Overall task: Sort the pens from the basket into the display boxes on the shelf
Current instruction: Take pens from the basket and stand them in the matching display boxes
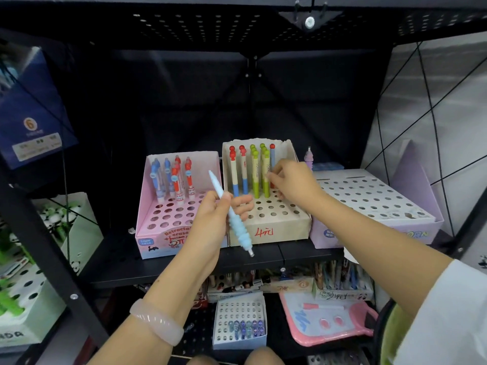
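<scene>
Her left hand grips a pale blue ribbed pen, tilted, tip down, in front of the beige display box. Her right hand pinches a red-topped pen standing in that box's back row on the shelf.

Even, soft light from the front brightens the display boxes and forearms, while the shelf's black back panel falls into deep shadow. Wide-angle distortion bows the frame's edges. The centre is fairly sharp; the left and lower margins blur, and the right wall looks washed out.
</scene>
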`<state>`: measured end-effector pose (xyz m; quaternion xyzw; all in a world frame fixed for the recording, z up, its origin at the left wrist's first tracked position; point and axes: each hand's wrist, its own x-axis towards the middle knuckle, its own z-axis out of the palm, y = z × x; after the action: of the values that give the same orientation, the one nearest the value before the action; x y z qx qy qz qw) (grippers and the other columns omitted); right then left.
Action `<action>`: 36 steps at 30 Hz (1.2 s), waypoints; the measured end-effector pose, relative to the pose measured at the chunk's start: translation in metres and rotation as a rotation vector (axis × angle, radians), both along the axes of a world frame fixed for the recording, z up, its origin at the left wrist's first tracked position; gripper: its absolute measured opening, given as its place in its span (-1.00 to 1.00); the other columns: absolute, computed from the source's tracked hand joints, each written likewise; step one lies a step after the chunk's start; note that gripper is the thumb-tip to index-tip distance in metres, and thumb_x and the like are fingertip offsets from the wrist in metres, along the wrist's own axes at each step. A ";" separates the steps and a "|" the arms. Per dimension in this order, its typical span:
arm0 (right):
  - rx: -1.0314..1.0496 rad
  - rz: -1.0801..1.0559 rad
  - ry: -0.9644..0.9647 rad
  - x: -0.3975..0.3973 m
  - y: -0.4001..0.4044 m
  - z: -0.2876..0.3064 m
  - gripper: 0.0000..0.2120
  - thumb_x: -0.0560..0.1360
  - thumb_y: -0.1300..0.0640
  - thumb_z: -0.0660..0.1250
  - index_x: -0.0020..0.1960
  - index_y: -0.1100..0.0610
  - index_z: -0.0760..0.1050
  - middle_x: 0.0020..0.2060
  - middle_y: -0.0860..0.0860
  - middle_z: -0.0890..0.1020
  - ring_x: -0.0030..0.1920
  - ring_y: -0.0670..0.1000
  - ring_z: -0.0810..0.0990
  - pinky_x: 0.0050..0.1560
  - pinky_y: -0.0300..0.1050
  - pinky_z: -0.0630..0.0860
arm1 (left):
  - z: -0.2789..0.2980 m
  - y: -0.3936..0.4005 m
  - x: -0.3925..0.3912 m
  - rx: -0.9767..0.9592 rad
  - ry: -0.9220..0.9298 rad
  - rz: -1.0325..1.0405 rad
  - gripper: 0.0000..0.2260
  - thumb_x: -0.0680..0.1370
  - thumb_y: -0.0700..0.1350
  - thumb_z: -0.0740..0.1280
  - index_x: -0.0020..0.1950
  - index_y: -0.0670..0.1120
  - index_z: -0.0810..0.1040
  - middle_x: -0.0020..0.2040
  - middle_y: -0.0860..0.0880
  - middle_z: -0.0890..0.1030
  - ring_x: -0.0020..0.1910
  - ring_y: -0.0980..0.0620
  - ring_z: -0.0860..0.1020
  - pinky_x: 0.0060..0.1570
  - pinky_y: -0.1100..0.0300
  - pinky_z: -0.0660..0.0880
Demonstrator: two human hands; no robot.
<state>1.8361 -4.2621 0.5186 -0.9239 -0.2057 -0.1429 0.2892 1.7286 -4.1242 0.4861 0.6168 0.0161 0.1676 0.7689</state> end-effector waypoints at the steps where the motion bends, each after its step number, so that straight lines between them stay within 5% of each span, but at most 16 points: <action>1: 0.074 0.024 -0.021 -0.003 -0.006 0.001 -0.80 0.57 0.07 0.23 -0.06 0.21 0.48 -0.30 0.13 0.65 -0.28 0.06 0.63 0.09 0.09 0.52 | 0.003 -0.001 0.001 -0.005 -0.012 0.009 -0.85 0.65 -0.14 0.04 -0.01 -0.11 0.37 -0.13 0.00 0.69 -0.07 0.06 0.66 -0.04 0.21 0.58; 4: 0.254 0.269 0.075 -0.020 -0.021 0.003 -0.85 0.55 0.19 0.24 0.10 0.13 0.50 -0.24 -0.03 0.62 -0.39 -0.14 0.58 -0.24 -0.10 0.60 | 0.014 -0.010 0.006 -0.125 -0.037 0.008 -0.84 0.66 -0.12 0.00 0.09 -0.08 0.35 0.02 -0.03 0.63 0.07 0.03 0.60 0.00 0.17 0.52; 7: 0.242 0.561 0.070 -0.038 -0.035 -0.001 -0.49 0.51 0.28 0.27 0.25 -0.27 0.38 -0.14 -0.18 0.58 -0.33 -0.15 0.58 -0.29 -0.34 0.52 | 0.024 -0.027 0.015 -0.392 -0.006 -0.049 -0.68 0.66 -0.10 -0.03 0.39 -0.16 0.19 0.15 -0.16 0.56 0.20 -0.13 0.52 0.20 -0.02 0.44; 10: 0.309 0.693 0.049 -0.046 -0.043 -0.006 -0.44 0.46 0.31 0.31 0.22 -0.32 0.40 -0.02 -0.34 0.58 -0.20 -0.06 0.62 -0.21 -0.26 0.57 | 0.028 -0.048 0.019 -0.500 0.061 -0.118 -0.68 0.66 -0.06 -0.03 0.22 -0.21 0.39 0.23 -0.19 0.53 0.05 -0.07 0.57 0.05 0.08 0.49; 13: 0.495 0.652 0.041 -0.047 -0.049 -0.004 -0.58 0.46 0.31 0.34 0.13 -0.17 0.53 -0.09 -0.28 0.64 -0.21 -0.25 0.59 -0.22 -0.39 0.49 | 0.027 -0.066 0.023 -0.495 0.087 -0.211 -0.66 0.66 0.00 -0.03 0.06 -0.14 0.48 0.07 -0.16 0.62 0.02 -0.05 0.60 -0.03 0.12 0.52; 16: 0.633 0.482 -0.060 -0.037 -0.064 0.008 -0.73 0.49 0.21 0.33 0.03 -0.16 0.53 -0.21 -0.20 0.65 -0.18 -0.21 0.60 -0.15 -0.27 0.53 | 0.025 -0.079 0.028 -0.226 0.111 -0.223 -0.65 0.64 0.05 -0.01 0.03 -0.10 0.50 -0.09 -0.09 0.69 -0.03 0.00 0.64 -0.03 0.12 0.53; 19: 0.751 0.362 -0.080 -0.015 -0.088 0.021 -0.88 0.57 0.17 0.21 -0.02 -0.02 0.47 -0.21 -0.01 0.62 -0.28 -0.08 0.61 -0.24 -0.17 0.58 | 0.025 -0.089 0.034 0.141 0.080 -0.112 -0.79 0.63 -0.08 0.12 -0.03 -0.08 0.53 -0.05 -0.06 0.68 -0.08 0.05 0.65 -0.03 0.15 0.57; 24: 0.743 0.056 -0.061 0.034 -0.125 0.022 -0.89 0.62 0.10 0.12 -0.05 0.10 0.35 -0.20 0.14 0.59 -0.39 -0.06 0.58 -0.38 -0.26 0.51 | 0.027 -0.095 0.048 0.689 -0.077 -0.050 -0.81 0.60 -0.13 0.17 0.13 0.03 0.53 -0.03 0.22 0.53 -0.05 0.34 0.47 -0.16 0.58 0.37; 27: 0.575 -0.067 -0.093 0.058 -0.138 0.013 -0.86 0.61 0.08 0.13 0.02 0.15 0.37 -0.25 0.10 0.59 -0.38 -0.08 0.58 -0.30 -0.19 0.57 | 0.021 -0.096 0.057 0.900 -0.108 -0.011 -0.75 0.60 -0.11 0.18 0.25 0.03 0.50 0.09 0.17 0.47 0.05 0.20 0.44 -0.03 0.41 0.37; 31: 0.349 -0.171 -0.134 0.080 -0.139 0.003 -0.80 0.60 0.06 0.14 0.04 0.20 0.39 -0.26 0.12 0.63 -0.32 0.04 0.61 -0.25 -0.11 0.53 | 0.009 -0.098 0.069 1.160 -0.183 0.000 -0.71 0.60 -0.10 0.18 0.31 -0.01 0.46 0.34 0.06 0.42 0.33 0.15 0.27 0.18 0.45 0.06; 36: 0.355 -0.157 -0.061 0.093 -0.130 -0.005 -0.76 0.61 0.06 0.14 0.10 0.24 0.38 -0.21 0.18 0.63 -0.25 0.12 0.63 -0.13 0.09 0.60 | -0.010 -0.098 0.074 1.457 -0.201 -0.134 -0.69 0.62 0.01 0.11 0.34 0.05 0.44 0.43 0.12 0.32 0.48 0.17 -0.03 0.41 0.12 -0.15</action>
<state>1.9288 -4.3922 0.5138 -0.8668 -0.1131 -0.2269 0.4293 1.8028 -4.2224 0.4760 0.9524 -0.2075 0.1442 0.1707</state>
